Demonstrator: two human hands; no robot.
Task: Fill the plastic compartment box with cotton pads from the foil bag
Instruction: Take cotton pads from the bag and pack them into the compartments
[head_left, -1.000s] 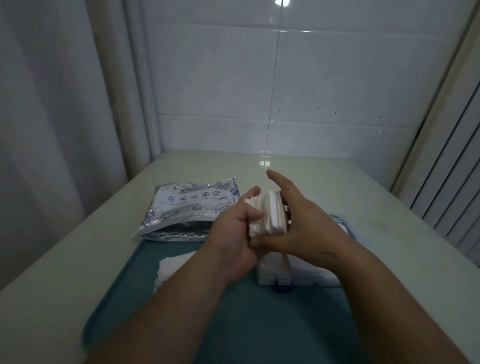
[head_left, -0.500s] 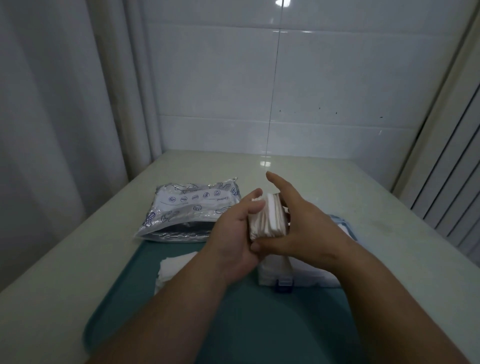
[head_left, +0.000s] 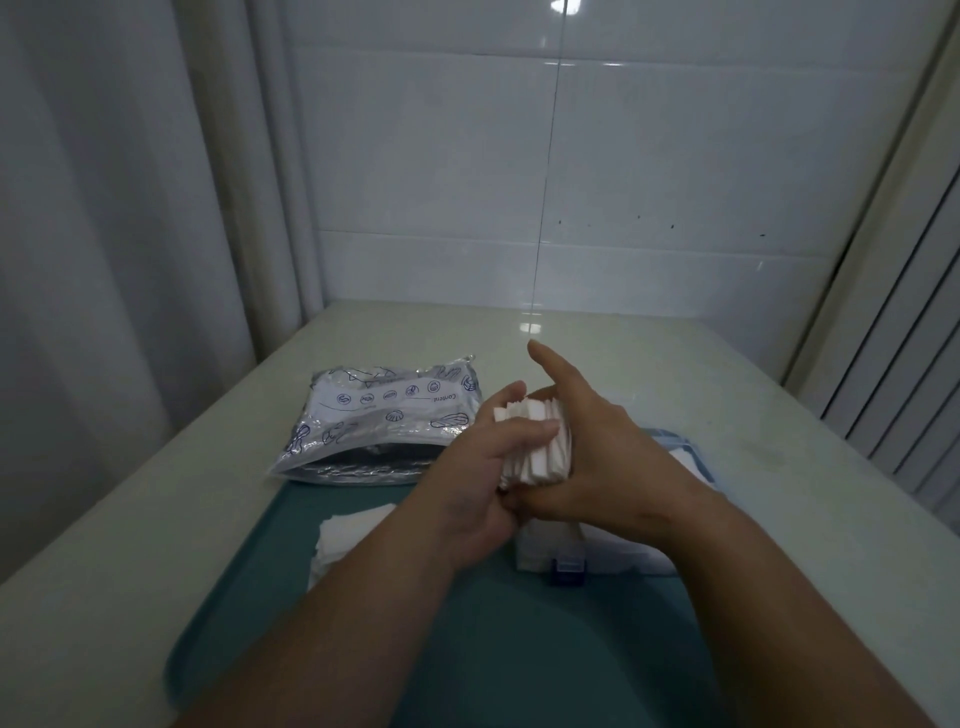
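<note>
Both hands hold one stack of white cotton pads (head_left: 537, 447) on edge above the tray. My left hand (head_left: 478, 467) presses the stack's left face with thumb and fingers. My right hand (head_left: 602, 452) cups its right side, index finger stretched out and pointing away. Under the hands lies the clear plastic compartment box (head_left: 597, 556) with a blue latch, mostly hidden by my right wrist. The silver foil bag (head_left: 384, 421) with blue printing lies flat at the tray's far left edge, its mouth toward me. A loose pile of pads (head_left: 348, 535) rests on the tray left of my left forearm.
A teal tray (head_left: 467, 649) sits on a pale table (head_left: 130, 545). A white tiled wall (head_left: 571, 182) stands behind, a curtain (head_left: 104, 208) hangs at the left and a ribbed panel (head_left: 909, 364) closes the right.
The stack has stayed between both hands. My left thumb has shifted across the pads' left face, squaring them. The hands sit at nearly the same spot.
</note>
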